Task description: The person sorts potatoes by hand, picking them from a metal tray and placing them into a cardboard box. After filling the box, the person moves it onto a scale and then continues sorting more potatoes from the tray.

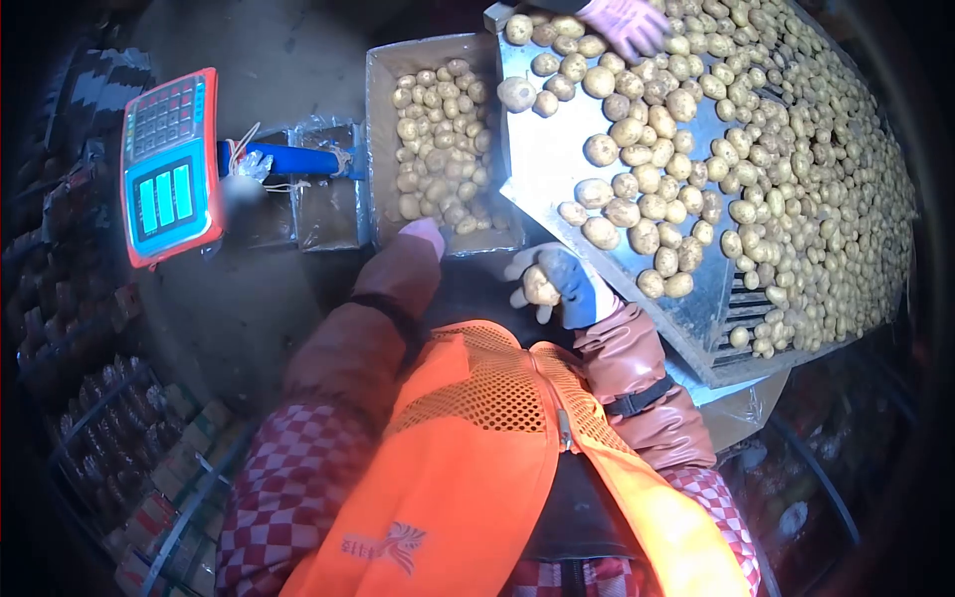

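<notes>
Two hands in view, both gloved, belonging to the person in the orange mesh vest (477, 468) and checked sleeves.

Right hand (553, 284): blue-and-white glove, fingers clenched around a small potato (540, 287), held just off the lower left edge of the metal sorting surface (542, 164), between that edge and the vest.

Left hand (416, 249): reddish-brown glove and sleeve cover, reaching forward, fingertips at the near rim of the cardboard box (380, 119). Whether the fingers grip the rim or simply rest on it cannot be told; nothing is seen held in it.

Cardboard box: open-topped, roughly filled with small potatoes, standing just beside the left edge of the sorting surface.

Sorting surface: sloping sheet metal, scattered loose potatoes on the bare left part, a dense heap of potatoes (816, 179) covering the right part.

Digital scale display (169, 164): red casing, blue lit panels and a keypad, well to the left of the box, joined toward it by a blue bar (288, 159).

Another person's hand (627, 22): pink patterned glove, at the top edge of the frame, resting among potatoes at the far end of the surface.

Stacked crates (149, 468): lower left, dim, contents unclear.
</notes>
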Action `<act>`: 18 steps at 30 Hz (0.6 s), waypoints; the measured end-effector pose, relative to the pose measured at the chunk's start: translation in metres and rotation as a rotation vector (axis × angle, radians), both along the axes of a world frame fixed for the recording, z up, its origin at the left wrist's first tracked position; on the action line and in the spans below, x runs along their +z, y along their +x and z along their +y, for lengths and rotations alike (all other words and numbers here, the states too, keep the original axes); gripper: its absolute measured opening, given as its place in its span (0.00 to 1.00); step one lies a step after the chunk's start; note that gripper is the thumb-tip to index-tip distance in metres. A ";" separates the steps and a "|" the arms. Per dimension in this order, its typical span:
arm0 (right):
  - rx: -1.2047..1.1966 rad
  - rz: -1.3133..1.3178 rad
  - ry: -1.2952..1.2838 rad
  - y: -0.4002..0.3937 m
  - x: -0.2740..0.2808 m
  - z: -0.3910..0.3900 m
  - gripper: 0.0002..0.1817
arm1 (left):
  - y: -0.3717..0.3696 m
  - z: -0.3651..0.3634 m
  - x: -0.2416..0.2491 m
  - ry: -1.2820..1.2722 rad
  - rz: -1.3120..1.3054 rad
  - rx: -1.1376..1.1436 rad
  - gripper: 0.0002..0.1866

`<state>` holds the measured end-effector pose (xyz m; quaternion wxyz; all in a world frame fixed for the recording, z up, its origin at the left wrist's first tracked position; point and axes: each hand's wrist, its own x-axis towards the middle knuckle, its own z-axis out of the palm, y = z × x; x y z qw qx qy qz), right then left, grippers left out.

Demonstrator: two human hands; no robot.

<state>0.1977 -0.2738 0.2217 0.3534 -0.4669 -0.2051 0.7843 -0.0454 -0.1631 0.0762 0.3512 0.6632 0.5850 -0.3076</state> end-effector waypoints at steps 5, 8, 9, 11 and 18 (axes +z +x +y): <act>-0.355 0.225 -0.042 0.025 0.016 -0.008 0.33 | 0.020 -0.012 0.071 0.139 -0.187 0.543 0.23; -0.431 0.269 0.077 0.039 0.004 -0.010 0.37 | 0.029 -0.020 0.050 0.478 -0.402 0.657 0.20; -0.468 0.300 0.120 0.044 0.004 -0.012 0.36 | 0.035 -0.019 0.041 0.595 -0.536 0.663 0.20; -0.393 -0.030 0.353 0.061 0.003 -0.019 0.34 | 0.073 -0.009 0.072 0.640 -0.771 0.581 0.21; -0.649 0.385 0.440 0.115 0.035 -0.047 0.28 | 0.193 -0.005 0.108 1.086 -0.749 0.121 0.33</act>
